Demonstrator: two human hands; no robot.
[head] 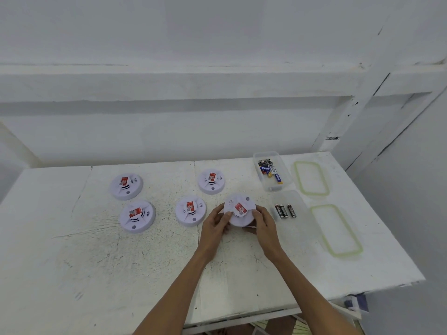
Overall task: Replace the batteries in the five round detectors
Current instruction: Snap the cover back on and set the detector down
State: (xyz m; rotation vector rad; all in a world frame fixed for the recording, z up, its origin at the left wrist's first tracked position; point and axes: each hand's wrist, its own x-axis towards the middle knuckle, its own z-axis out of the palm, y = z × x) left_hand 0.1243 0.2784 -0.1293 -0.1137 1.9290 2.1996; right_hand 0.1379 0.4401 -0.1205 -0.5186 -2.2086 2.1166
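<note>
Now | left hand (215,223) and right hand (264,224) each grasp the smooth round white detector (239,210), centre-right of frame, red label up | three black cylindrical batteries (285,211) lie right of it | scuffed white table (96,262)

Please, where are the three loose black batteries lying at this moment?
In the head view, the black batteries lie side by side in the near clear box, just right of the detector held by the left hand and right hand.
</note>
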